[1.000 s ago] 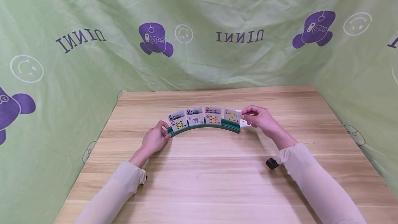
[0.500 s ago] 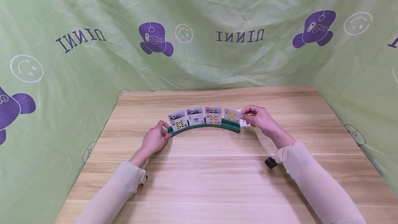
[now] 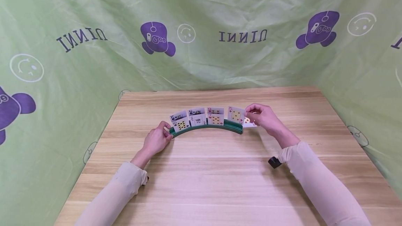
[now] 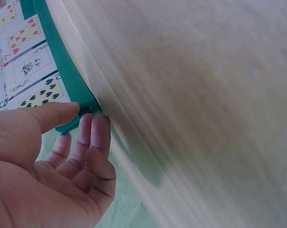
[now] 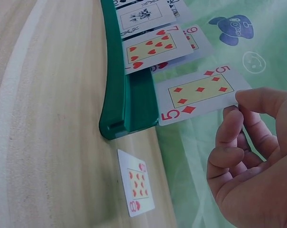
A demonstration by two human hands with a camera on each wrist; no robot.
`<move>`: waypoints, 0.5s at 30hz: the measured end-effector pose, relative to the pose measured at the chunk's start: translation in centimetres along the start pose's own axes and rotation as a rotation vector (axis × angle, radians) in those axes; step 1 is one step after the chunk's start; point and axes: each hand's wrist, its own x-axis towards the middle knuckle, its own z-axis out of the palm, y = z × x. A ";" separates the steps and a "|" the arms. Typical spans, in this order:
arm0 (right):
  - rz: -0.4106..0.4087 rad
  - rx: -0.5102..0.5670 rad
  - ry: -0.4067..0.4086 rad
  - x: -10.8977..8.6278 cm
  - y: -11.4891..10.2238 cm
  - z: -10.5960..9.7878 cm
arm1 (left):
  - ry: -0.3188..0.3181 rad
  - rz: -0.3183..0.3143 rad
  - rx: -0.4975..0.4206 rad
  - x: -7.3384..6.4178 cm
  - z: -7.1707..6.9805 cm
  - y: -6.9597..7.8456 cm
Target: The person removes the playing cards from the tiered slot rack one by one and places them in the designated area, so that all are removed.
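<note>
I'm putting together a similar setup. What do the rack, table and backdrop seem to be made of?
Rack: probably plastic, smooth with a slight gloss; even green colour, soft highlights along its edges.
Table: wood or wood-look laminate, I can't tell which, satin; streaky grain and a pale glare.
Backdrop: likely thin fabric, faintly shiny; folds and ripples show.

Eight cards (image 3: 215,119), one rack (image 3: 232,125), one table (image 3: 213,173), one left hand (image 3: 156,140), one right hand (image 3: 266,119)

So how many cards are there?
8: king, 10, queen, joker, 9 and 7 in the green holder, 5 in the right hand, 8 on the table; others may be hidden.
</note>
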 end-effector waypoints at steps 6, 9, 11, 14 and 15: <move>-0.025 0.027 0.009 0.2 -0.1 -0.2 | -0.004 0.000 -0.001 0.0 0.0 0.0; -0.032 0.036 0.012 0.2 -0.2 -0.4 | -0.003 0.005 -0.001 0.0 0.0 0.0; -0.026 0.034 0.015 0.2 -0.3 -0.6 | -0.001 0.007 -0.001 0.0 0.0 0.0; -0.013 0.023 0.020 0.2 -0.5 -0.8 | 0.000 0.008 -0.002 0.0 0.0 0.0; -0.008 0.020 0.022 0.3 -0.4 -0.8 | 0.000 0.007 -0.003 0.0 0.0 0.0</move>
